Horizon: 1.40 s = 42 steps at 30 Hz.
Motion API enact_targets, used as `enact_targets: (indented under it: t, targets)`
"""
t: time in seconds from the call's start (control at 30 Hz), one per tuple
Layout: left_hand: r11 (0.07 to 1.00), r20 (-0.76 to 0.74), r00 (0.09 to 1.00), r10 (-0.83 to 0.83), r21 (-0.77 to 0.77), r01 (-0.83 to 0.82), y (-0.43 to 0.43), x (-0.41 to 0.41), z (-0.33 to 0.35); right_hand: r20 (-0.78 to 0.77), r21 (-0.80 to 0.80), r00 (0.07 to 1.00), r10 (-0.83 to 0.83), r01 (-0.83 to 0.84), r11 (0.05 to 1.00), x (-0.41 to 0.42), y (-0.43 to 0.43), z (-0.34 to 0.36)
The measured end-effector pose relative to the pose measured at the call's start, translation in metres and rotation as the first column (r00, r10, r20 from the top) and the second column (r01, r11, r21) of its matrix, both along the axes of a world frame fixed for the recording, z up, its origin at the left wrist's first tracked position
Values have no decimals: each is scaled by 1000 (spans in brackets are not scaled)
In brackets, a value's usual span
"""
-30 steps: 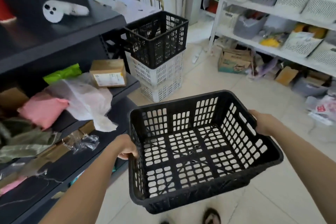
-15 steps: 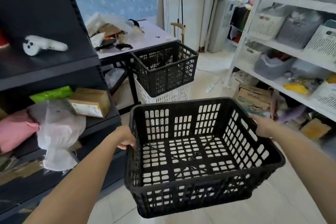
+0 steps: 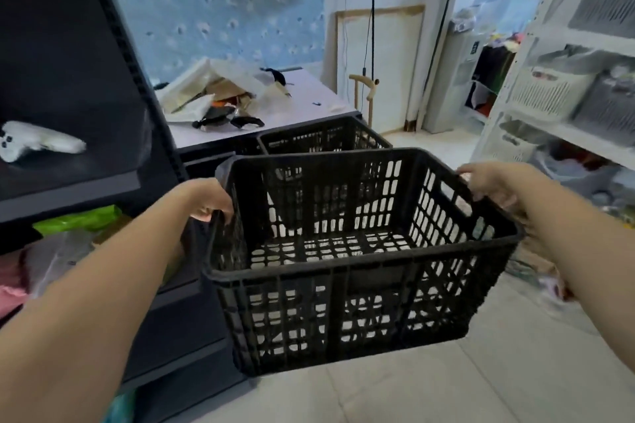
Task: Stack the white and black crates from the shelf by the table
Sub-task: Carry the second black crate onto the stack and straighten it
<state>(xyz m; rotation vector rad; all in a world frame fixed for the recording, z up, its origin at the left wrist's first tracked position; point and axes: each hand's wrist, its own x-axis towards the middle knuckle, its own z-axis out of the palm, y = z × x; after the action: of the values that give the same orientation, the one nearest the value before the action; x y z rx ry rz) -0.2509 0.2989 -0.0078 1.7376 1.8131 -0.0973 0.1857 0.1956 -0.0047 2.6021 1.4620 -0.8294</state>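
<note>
I hold an empty black slotted crate [image 3: 360, 288] level in front of me, above the floor. My left hand [image 3: 209, 197] grips its left rim and my right hand [image 3: 489, 182] grips its right rim. Just beyond it the rim of another black crate [image 3: 323, 139] shows, topping the stack by the table; the held crate hides the white crates beneath it. The table [image 3: 302, 103] stands behind that stack, with bags and papers piled on it.
A dark shelf unit [image 3: 89, 113] rises close on my left, holding a white controller [image 3: 31, 142] and green and pink bundles. White shelving [image 3: 563, 134] with baskets lines the right. Pale tiled floor [image 3: 446, 381] lies below the crate.
I have lifted the crate higher and carried it closer to the stack. It now covers most of the stacked crates, and my view has tilted upward toward the table.
</note>
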Motion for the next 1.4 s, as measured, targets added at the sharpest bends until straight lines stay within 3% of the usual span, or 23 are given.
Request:
enact_targets:
  t: [0.17,0.4,0.73,1.0,1.4]
  targets:
    - [988,-16,997,70,141,-67,60,27,23,-11,39,999,43,-42,998,18,79,39]
    - [944,-162,973,161,314,-104,136,66,46,-32,0,994,107,-107,994,71,192,80]
    - [856,-147,935,322,467,-221,242,140,70,-1,42,974,227,-227,973,135,351,119]
    - [824,-177,914,365,518,-229,343,167,54,2,94,965,263,-262,961,162,467,98]
    - [801,-96,927,361,541,-256,483,176,-4,-79,15,977,197,-196,980,175,604,40]
